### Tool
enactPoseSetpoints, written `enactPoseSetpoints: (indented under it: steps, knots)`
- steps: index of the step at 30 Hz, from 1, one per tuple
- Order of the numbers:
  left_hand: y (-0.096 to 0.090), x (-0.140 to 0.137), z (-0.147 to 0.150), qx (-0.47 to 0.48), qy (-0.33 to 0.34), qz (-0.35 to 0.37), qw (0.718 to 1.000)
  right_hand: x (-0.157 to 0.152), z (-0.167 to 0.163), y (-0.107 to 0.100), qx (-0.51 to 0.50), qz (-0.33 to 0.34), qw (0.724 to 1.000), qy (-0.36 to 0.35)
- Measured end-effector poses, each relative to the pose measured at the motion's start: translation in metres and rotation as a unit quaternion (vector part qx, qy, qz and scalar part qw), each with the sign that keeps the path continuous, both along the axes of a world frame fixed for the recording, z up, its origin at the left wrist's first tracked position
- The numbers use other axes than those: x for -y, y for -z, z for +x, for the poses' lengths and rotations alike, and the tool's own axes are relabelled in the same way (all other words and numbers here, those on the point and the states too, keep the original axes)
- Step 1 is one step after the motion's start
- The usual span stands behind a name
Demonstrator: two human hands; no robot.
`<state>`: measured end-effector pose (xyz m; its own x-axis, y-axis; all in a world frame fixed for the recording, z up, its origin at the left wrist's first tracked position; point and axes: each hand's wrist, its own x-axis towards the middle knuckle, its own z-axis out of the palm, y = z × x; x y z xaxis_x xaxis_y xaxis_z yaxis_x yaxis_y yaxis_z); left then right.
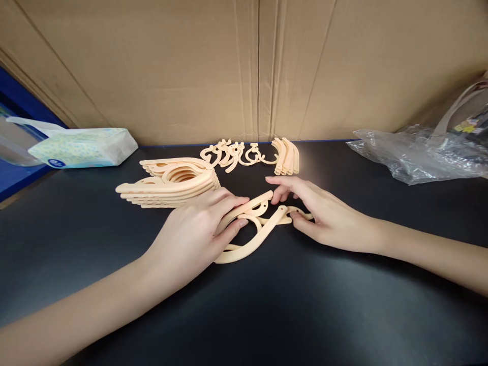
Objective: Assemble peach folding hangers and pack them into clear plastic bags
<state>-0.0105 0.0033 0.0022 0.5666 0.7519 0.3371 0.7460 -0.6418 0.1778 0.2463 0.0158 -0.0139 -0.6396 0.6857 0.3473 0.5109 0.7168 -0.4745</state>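
A peach-coloured plastic folding hanger (pixel 263 234) lies on the black table, its two curved arms folded towards my left. My left hand (pixel 202 221) is closed on the far arm, thumb inside the loop and fingers over the outer edge. At the hook end, my right hand (pixel 324 208) has its thumb against the small hook (pixel 305 214) and its bent fingers by the far arm's tip. Its index finger reaches out above that tip. The palm hides part of the hook. Beyond my left hand sits a stack of matching hanger bodies (pixel 168 185).
Several loose hooks (pixel 229 152) lie at the back, beside a row of curved strips (pixel 286 156). A tissue pack (pixel 86 147) stands at the left, and a clear plastic bag (pixel 412 155) lies at the right. A cardboard wall (pixel 171 71) closes off the table's back.
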Motion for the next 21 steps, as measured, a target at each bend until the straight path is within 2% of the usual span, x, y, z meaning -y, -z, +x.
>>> enactPoseSetpoints:
  steps: [7, 10, 13, 15, 21]
  knots:
    - [0.0002, 0.0001, 0.0006, 0.013, -0.011, -0.024, 1.0, -0.0025, 0.0009, -0.0008, -0.023, 0.046, 0.998, 0.046]
    - [0.0004, 0.0002, -0.0003, 0.016, -0.009, -0.03, 0.999, -0.0011, 0.0007, -0.0005, -0.018, 0.112, 0.989, 0.097]
    - [0.0009, 0.0001, -0.0021, -0.009, 0.024, 0.0, 1.0, 0.0013, 0.0005, 0.0002, 0.066, 0.2, 0.967, 0.145]
    - [0.0005, 0.0, -0.0029, -0.03, 0.042, 0.032, 0.998, 0.0023, 0.0008, 0.0006, 0.126, 0.232, 0.952, 0.157]
    - [-0.0061, 0.0021, -0.0036, -0.085, 0.084, 0.123, 0.985, 0.0028, 0.0007, -0.002, 0.169, 0.233, 0.949, 0.127]
